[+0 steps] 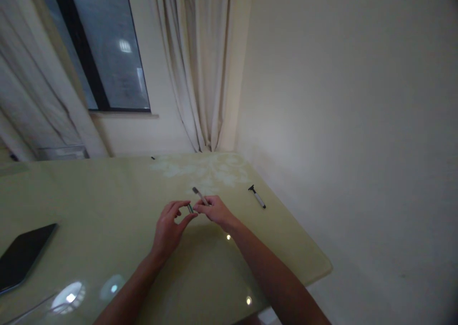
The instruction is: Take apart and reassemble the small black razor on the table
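My left hand (pixel 171 224) pinches a small green item (pixel 190 208) between thumb and fingertips, a little above the table; it is too small to identify. Close beside it on the right, my right hand (pixel 214 210) has its fingers closed on a slim light-coloured stick with a dark head (pixel 201 196), which looks like a toothbrush and points up and to the left. The fingertips of both hands nearly meet at the green item. A razor (pixel 257 197) with a black head and a grey handle lies on the table to the right of my hands.
The pale green glossy table (pixel 107 191) reaches to a wall on the right. A dark flat device (pixel 26 253) lies at its left. One small black item (pixel 153 158) is near the far edge. Behind the table are curtains (pixel 200 67) and a window (pixel 107 43).
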Motion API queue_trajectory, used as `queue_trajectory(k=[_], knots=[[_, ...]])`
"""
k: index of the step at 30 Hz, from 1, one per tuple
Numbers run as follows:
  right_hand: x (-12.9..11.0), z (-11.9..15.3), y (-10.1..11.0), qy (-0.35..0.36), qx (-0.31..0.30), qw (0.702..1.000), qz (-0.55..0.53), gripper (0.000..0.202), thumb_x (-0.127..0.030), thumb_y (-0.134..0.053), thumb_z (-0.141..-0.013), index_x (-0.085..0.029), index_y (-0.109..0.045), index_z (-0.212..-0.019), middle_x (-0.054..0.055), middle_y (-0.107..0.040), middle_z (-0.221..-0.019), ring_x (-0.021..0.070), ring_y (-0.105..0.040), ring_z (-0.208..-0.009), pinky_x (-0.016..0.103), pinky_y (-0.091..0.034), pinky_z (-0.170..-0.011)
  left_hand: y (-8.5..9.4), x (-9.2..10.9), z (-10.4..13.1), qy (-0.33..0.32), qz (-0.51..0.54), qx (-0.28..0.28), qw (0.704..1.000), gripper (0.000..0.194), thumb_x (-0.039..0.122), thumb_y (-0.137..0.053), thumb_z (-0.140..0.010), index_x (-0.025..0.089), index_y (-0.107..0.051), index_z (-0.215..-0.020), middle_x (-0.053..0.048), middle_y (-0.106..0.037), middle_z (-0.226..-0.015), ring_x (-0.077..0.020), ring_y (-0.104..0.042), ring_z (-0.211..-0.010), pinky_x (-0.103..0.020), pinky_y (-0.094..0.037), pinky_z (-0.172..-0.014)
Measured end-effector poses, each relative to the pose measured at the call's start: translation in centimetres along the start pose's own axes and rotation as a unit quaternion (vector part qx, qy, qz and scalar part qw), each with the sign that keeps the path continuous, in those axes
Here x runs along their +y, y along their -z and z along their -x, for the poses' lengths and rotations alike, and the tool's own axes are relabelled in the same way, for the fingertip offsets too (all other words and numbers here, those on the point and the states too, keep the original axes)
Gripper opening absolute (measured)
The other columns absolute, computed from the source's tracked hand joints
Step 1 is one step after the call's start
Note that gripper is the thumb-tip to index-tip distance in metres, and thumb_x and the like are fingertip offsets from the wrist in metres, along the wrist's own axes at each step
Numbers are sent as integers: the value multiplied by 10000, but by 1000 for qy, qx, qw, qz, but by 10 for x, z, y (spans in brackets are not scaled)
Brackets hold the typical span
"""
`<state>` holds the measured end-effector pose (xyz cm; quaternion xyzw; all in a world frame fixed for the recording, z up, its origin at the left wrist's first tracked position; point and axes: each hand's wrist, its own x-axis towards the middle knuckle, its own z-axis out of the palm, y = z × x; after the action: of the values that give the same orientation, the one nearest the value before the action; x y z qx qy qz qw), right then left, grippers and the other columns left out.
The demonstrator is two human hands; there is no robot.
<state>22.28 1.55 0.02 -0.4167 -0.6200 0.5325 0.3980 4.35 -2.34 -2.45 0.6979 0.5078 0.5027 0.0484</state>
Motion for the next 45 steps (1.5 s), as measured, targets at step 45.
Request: queue_trajectory(k=[45], knots=[[15, 13, 7, 52, -9, 997, -59, 357, -397, -785, -759, -172, -708, -1027, -32, -609, -689, 108, -487, -569, 227, -357, -558, 1, 15, 2, -26, 75, -94, 992, 317, 355, -694, -865, 234, -676, -1157, -26, -632, -981, -119, -528, -654, -262, -499, -625]])
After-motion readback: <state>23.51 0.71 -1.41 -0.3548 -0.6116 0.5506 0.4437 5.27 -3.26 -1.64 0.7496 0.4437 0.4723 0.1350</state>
